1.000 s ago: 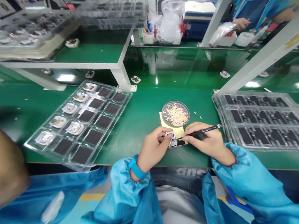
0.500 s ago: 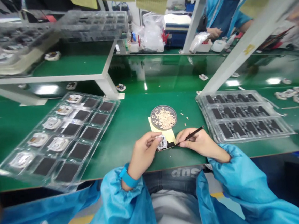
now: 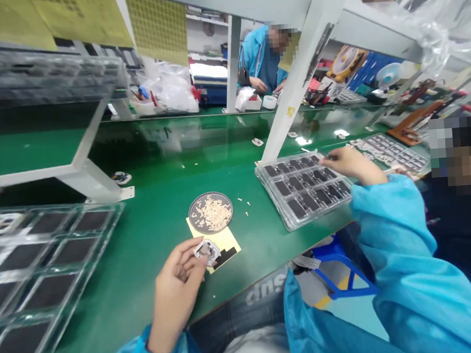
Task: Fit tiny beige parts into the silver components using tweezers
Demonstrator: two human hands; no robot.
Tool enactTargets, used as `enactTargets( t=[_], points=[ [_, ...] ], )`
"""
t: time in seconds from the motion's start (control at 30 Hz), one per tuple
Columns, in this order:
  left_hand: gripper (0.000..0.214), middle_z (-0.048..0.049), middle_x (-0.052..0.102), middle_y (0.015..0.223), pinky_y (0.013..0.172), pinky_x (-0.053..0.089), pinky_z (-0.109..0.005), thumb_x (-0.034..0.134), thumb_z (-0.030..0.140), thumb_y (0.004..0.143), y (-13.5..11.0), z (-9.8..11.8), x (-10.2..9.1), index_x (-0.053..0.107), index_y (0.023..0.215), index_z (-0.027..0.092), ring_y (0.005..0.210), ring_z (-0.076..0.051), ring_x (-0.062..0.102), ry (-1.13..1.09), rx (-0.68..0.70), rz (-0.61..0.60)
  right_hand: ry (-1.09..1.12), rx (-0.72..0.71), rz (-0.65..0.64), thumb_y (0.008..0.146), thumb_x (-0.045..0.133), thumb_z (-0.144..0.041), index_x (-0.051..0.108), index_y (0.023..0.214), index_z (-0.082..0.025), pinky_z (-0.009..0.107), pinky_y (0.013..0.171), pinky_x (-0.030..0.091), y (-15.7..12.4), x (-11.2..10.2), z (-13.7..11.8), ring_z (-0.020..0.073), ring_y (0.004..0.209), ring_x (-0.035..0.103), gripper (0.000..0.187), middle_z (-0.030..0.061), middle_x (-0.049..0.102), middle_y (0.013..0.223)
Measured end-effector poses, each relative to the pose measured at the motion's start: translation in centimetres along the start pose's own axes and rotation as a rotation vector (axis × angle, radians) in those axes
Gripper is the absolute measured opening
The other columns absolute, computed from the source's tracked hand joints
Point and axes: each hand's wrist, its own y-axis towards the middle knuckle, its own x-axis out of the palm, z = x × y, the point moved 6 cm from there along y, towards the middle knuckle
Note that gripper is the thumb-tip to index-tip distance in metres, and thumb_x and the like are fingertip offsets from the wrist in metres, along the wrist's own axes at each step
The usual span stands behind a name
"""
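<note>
My left hand is closed on a small white part, holding it over a yellow pad near the bench's front edge. Just behind the pad stands a round mesh dish of tiny beige pieces. My right hand is stretched out to the right. It rests at the far corner of a stack of clear trays with black inserts, fingers pinched on thin black tweezers whose tip only just shows.
A big clear tray with dark pockets lies at left. A slanted white frame post rises behind the tray stack. More trays and loose parts lie far right. One person sits close on my right; another works across the bench.
My right hand has left the part and swung out right to the tray stack. The view has turned right. My left hand still holds the white part by the pad.
</note>
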Motion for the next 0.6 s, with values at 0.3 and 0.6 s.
enactTargets(
  t=[0.3, 0.6],
  points=[
    [0.062, -0.0151, 0.068, 0.114, 0.051, 0.049, -0.019, 0.079, 0.047, 0.076, 0.6, -1.7, 0.3, 0.052, 0.122, 0.016, 0.083, -0.02, 0.071, -0.113, -0.079, 0.004, 0.106, -0.366, -0.121, 0.084, 0.07, -0.06, 0.065, 0.091, -0.02, 0.032, 0.068, 0.042, -13.9, 7.2, -8.6, 0.0204, 0.077, 0.062, 0.041, 0.0053, 0.069, 0.094],
    [0.072, -0.0173, 0.067, 0.121, 0.059, 0.054, -0.024, 0.077, 0.053, 0.077, 0.3, -0.9, 0.3, 0.05, 0.131, 0.014, 0.089, -0.022, 0.071, -0.087, -0.039, -0.04, 0.296, -0.094, 0.405, 0.085, 0.068, -0.058, 0.069, 0.084, -0.018, 0.03, 0.054, 0.034, -12.9, -7.8, -4.6, 0.0161, 0.057, 0.049, 0.04, 0.0036, 0.062, 0.066]
  ],
)
